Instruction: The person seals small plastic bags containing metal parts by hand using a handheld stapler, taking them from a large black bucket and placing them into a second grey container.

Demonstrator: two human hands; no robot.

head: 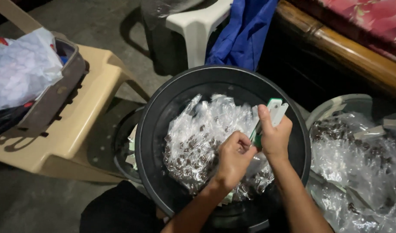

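A black round basin (154, 129) holds a heap of clear plastic packets (198, 138) with small dark brown pieces inside. Both hands hover over the heap's right side. My right hand (273, 136) grips a white and green folded card (275, 111) that sticks up above its thumb. My left hand (234, 157) is curled beside it, fingertips pinching the card's lower edge or a packet there; I cannot tell which.
A second clear tub (349, 103) of similar packets stands at the right. A beige plastic stool (90, 116) at the left carries a grey bag and white plastic. A white chair (198, 26), blue cloth (245, 30) and wooden bench rail (349, 51) lie beyond.
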